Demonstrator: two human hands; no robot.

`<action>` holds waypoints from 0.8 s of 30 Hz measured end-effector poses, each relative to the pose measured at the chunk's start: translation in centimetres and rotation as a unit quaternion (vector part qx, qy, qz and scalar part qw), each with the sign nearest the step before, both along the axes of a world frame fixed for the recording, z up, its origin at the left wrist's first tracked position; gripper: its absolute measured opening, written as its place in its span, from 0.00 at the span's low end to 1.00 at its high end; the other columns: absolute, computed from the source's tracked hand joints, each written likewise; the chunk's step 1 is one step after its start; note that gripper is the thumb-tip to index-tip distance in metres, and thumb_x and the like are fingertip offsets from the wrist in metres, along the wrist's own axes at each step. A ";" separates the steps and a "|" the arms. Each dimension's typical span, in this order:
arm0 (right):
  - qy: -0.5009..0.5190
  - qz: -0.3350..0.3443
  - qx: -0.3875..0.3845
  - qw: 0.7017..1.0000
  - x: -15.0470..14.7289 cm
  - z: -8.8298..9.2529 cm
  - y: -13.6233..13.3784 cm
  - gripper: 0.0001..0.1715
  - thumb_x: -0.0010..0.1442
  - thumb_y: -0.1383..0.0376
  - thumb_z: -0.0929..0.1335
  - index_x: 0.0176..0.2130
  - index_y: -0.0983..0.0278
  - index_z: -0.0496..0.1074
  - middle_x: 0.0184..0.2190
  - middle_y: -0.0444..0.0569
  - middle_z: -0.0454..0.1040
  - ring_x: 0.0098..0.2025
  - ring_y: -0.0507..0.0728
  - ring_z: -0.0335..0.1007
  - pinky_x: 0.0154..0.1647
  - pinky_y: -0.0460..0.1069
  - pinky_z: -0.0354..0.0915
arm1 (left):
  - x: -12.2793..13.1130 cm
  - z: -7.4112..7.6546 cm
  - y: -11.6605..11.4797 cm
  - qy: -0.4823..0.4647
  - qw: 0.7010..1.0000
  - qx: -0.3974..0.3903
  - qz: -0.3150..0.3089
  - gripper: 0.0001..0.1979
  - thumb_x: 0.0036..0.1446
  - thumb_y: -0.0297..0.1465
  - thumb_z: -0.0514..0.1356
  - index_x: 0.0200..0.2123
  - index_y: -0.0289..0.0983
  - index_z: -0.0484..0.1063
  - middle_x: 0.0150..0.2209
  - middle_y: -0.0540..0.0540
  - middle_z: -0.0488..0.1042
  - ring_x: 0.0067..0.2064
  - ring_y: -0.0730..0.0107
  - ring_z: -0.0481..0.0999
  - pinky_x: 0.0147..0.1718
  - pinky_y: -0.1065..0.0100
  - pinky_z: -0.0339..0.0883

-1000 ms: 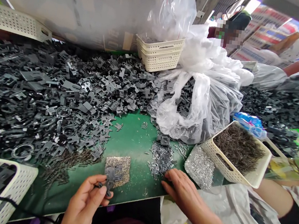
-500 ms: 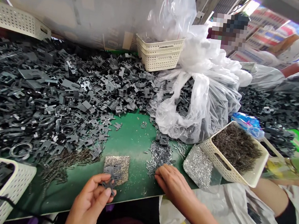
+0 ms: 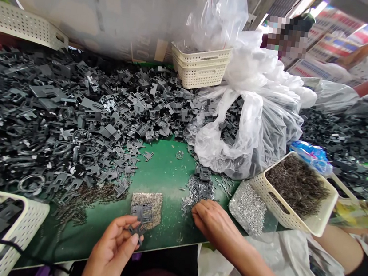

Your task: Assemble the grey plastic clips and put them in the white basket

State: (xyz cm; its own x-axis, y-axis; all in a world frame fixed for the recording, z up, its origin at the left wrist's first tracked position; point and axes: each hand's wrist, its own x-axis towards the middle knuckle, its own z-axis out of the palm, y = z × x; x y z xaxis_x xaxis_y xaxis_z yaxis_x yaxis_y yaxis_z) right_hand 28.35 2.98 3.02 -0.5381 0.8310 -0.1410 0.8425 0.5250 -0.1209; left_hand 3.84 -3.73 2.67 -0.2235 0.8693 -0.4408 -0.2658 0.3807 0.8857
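The left hand [image 3: 120, 246] has its thumb and fingers closed on a small dark-gray plastic clip [image 3: 137, 229], held above the near edge of the green tabletop [image 3: 163, 167]. The clip is matte, with short prongs and notches along its outline; thumb and fingertips cover part of it, so its full shape is hard to make out. Just beyond it, a flat, slotted gray plate [image 3: 142, 211] lies on a speckled square pad [image 3: 158, 200] near that same edge.

The right hand [image 3: 210, 222] reaches over the near edge to a small heap of silvery metal pieces [image 3: 199, 188]. Its fingers are bent down and their tips hidden, so whether they are apart or clamped on something cannot be told.

The big mound of gray plastic parts [image 3: 121, 99] along the far and left edges overlaps too densely to count, and a clear plastic bag [image 3: 251, 133] veils some of it. Countable are one pad, one loose forked piece [image 3: 148, 156] and one thin ring [image 3: 179, 155] on the green surface. Of cream baskets, one holding brown springs [image 3: 294, 183] stands at the right, two are stacked [image 3: 200, 70] at the far edge, and two at the left [image 3: 31, 218] [image 3: 23, 24] are cut off by the frame.
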 end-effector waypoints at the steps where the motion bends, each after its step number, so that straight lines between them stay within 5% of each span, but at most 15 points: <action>1: 0.002 0.004 0.007 1.000 0.1 0.0 0.0 0.11 0.62 0.73 0.62 0.28 0.63 0.63 0.27 0.45 0.68 0.29 0.55 0.65 0.35 0.50 0.58 | -0.1 0.0 0.0 0.000 1.000 0.000 -0.001 0.23 0.43 0.46 0.68 0.39 0.39 0.72 0.35 0.48 0.78 0.32 0.71 0.77 0.32 0.74 0.72; 9: 0.035 -0.009 -0.015 0.999 -0.3 1.2 -0.4 0.10 0.66 0.71 0.61 0.31 0.63 0.64 0.29 0.45 0.67 0.31 0.55 0.64 0.37 0.50 0.59 | 0.0 -0.2 0.0 -0.001 1.000 0.000 0.003 0.23 0.43 0.46 0.68 0.38 0.40 0.72 0.38 0.46 0.79 0.32 0.69 0.78 0.33 0.71 0.72; 18: 0.035 0.016 0.017 0.999 -1.9 -0.2 -1.3 0.13 0.66 0.70 0.61 0.29 0.63 0.64 0.27 0.46 0.68 0.29 0.55 0.63 0.34 0.50 0.56 | 0.3 -0.1 0.1 -0.001 1.000 0.004 -0.014 0.22 0.44 0.45 0.67 0.39 0.39 0.71 0.39 0.45 0.80 0.33 0.68 0.78 0.35 0.70 0.72; 24: 0.268 -0.021 -0.113 0.957 -3.8 1.6 -2.0 0.08 0.67 0.67 0.60 0.35 0.62 0.64 0.30 0.44 0.69 0.32 0.52 0.65 0.35 0.46 0.60 | 0.7 -0.3 -0.1 -0.009 1.000 -0.002 -0.026 0.21 0.45 0.45 0.67 0.40 0.39 0.70 0.41 0.43 0.80 0.35 0.67 0.78 0.34 0.70 0.71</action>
